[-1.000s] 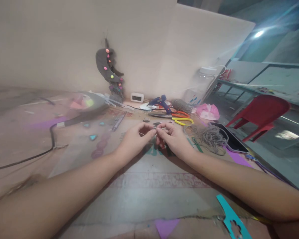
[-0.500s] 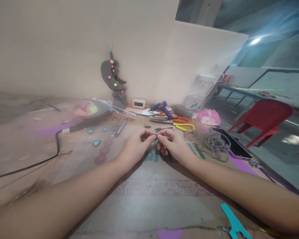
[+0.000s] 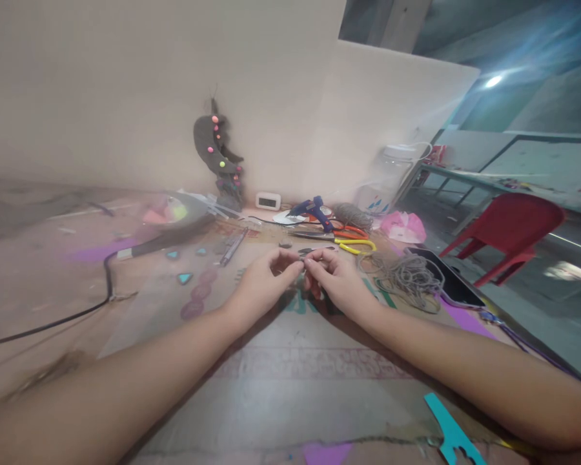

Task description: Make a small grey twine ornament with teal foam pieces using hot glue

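Note:
Over the middle of the cardboard sheet (image 3: 290, 400), my left hand (image 3: 271, 274) and my right hand (image 3: 334, 278) meet at the fingertips. Both are closed in a pinch, thumb against forefinger. Whatever sits between the tips is too small to make out. Just beyond the fingers lie a small grey piece (image 3: 285, 245) and a dark slim tool (image 3: 314, 250). Scissors with orange handles (image 3: 351, 234) and yellow-handled scissors (image 3: 361, 247) rest behind my right hand. A tangle of grey yarn (image 3: 414, 281) lies to its right.
A blue glue gun (image 3: 314, 212), a white digital clock (image 3: 268, 201) and a clear jug (image 3: 390, 177) stand along the wall. A crescent ornament (image 3: 210, 145) hangs there. A phone (image 3: 452, 281) lies right, a teal cutout (image 3: 448, 429) near the front, and a black cable (image 3: 77, 321) left.
The hands keep their fingertip-to-fingertip pose with barely any shift. The whole view has moved slightly, so the surroundings sit a little further left.

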The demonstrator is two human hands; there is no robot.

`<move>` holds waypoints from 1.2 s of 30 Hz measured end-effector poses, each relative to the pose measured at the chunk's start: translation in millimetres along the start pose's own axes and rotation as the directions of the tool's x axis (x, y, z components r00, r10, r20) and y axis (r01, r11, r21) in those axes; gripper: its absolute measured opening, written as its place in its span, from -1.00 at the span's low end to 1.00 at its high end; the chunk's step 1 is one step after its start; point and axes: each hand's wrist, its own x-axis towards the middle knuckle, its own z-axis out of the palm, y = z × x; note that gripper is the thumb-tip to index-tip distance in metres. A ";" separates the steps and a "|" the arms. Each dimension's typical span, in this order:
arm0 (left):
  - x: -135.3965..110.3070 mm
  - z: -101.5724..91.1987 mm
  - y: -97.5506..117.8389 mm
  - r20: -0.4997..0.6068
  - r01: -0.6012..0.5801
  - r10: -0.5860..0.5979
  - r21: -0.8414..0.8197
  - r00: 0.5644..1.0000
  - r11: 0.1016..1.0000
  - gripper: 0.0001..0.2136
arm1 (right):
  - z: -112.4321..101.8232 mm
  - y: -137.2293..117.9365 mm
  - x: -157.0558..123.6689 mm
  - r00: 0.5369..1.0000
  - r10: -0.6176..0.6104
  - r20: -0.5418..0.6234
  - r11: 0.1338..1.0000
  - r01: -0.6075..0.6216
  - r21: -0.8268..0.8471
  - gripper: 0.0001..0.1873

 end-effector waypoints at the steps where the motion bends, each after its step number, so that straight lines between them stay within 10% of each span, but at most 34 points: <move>1: -0.2 -0.1 1.3 -0.001 0.003 -0.003 0.003 1.000 1.000 -0.81 | 0.0 0.0 0.0 1.000 0.002 0.002 1.000 -0.002 0.001 -0.67; 36: -0.8 -1.9 1.1 0.039 -0.027 0.027 -0.004 0.999 1.000 -0.81 | -1.1 -2.3 -1.0 0.999 -0.038 0.004 0.998 0.038 -0.056 -0.69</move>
